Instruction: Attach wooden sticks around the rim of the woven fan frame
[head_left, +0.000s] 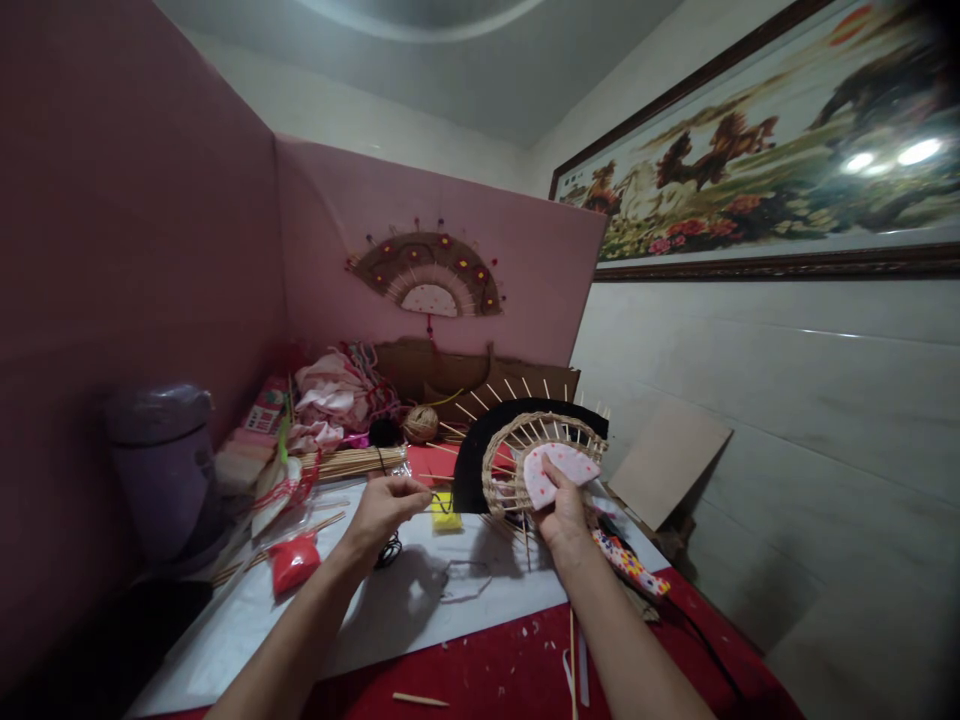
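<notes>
My right hand grips a handmade fan by its half-round base of pink dotted cloth, the thumb lying over the front. Around the base runs a woven straw-coloured band, then a black arc, with thin wooden sticks poking out past the edge. To the left, my left hand pinches a black cord beside the fan's left end. More black cord hangs below that hand. A small yellow packet lies on the white sheet behind the cord.
A finished fan hangs on the pink board. Left on the table are a red packet, bundled sticks, a twine ball and pink cloth. A lidded purple container stands far left. Loose sticks lie in front.
</notes>
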